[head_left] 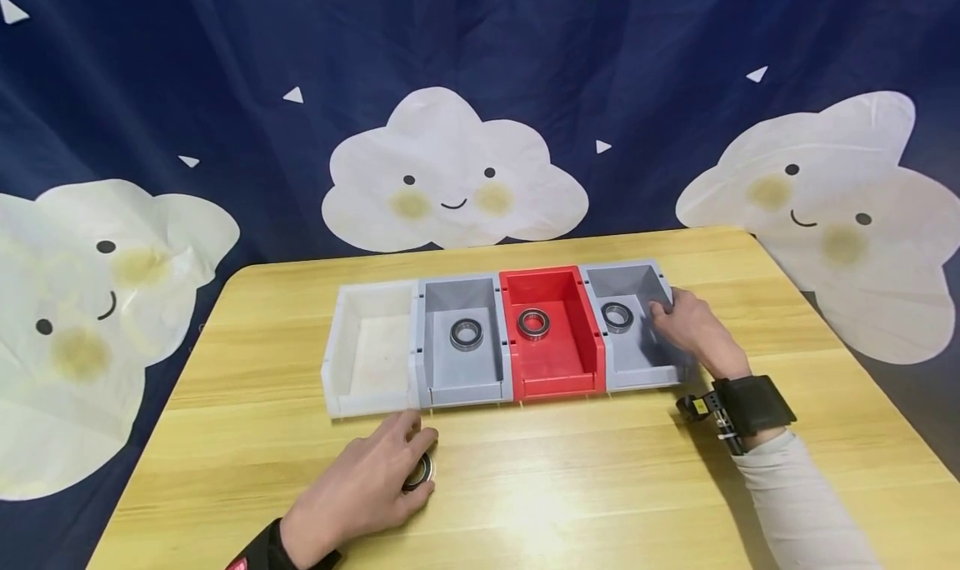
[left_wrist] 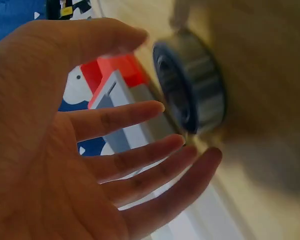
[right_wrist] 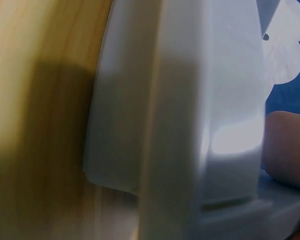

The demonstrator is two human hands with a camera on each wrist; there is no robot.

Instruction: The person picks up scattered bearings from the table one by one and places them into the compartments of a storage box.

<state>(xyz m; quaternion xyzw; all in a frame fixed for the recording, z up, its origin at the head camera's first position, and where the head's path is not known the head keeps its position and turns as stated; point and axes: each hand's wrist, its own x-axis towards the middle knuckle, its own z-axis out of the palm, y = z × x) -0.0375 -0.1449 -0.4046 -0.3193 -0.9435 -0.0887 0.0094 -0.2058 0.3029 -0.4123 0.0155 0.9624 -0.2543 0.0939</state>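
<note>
My left hand (head_left: 367, 487) is over the table around a ball bearing (head_left: 427, 468). The left wrist view shows its fingers spread and loosely bent, with a gap between the thumb tip and the metal bearing (left_wrist: 207, 85). At the right end of the bin row, my right hand (head_left: 693, 324) grips the side wall of a grey bin (head_left: 645, 378), thumb on the inner side. Its other fingers are mostly hidden behind that wall. Inside this bin lies a bearing (head_left: 617, 329). The right wrist view is filled by the bin's outer wall (right_wrist: 175, 125).
Left of the gripped bin stand a red bin (head_left: 558, 387) with a bearing (head_left: 522, 324), another grey bin (head_left: 465, 395) with a bearing (head_left: 455, 334), and a white bin (head_left: 375, 405) at the left end. Behind the wooden table (head_left: 562, 487) hangs a blue cloud-print curtain (head_left: 637, 53).
</note>
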